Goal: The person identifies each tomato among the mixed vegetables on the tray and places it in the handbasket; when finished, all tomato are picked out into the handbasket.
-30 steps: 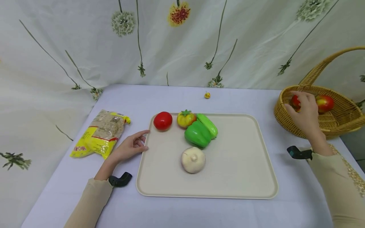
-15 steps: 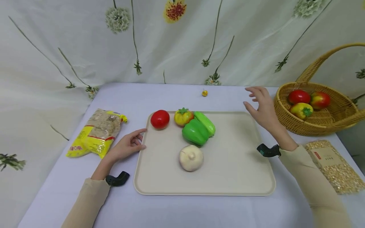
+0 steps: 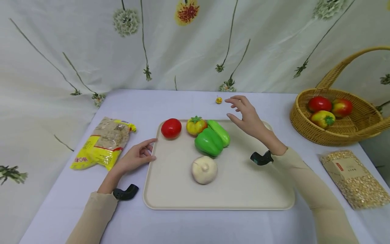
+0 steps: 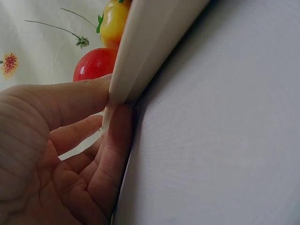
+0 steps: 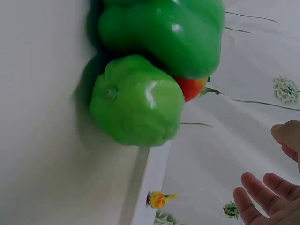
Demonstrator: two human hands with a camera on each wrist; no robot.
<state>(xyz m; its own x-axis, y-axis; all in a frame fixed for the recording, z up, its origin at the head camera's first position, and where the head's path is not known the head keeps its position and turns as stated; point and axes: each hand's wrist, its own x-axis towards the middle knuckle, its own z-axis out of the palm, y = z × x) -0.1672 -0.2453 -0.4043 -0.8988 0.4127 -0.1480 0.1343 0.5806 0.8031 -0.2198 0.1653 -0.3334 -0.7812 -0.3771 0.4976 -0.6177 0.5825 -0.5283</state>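
Note:
My left hand (image 3: 137,157) holds the left edge of a beige tray (image 3: 243,189); in the left wrist view its thumb (image 4: 79,98) and fingers meet at the rim. Above the tray's back edge hangs my right hand (image 3: 248,118), fingers apart and holding nothing. Left of it on the tray lie a long green cucumber-like vegetable (image 3: 220,133), a green bell pepper (image 3: 208,142) and a yellow-orange tomato-like vegetable (image 3: 196,126). A red tomato (image 3: 171,128) sits in the back left corner. Towards the front is a white garlic bulb (image 3: 204,170).
A wicker basket (image 3: 332,135) at the right holds red and yellow produce (image 3: 323,118). In front of it lies a bag of corn kernels (image 3: 354,179). Yellow packets (image 3: 105,144) lie at the left. A tiny yellow object (image 3: 218,100) is behind the tray.
My right hand has moved left from over the basket to above the back of the tray, uncovering the basket's contents. The left hand keeps its place at the tray edge.

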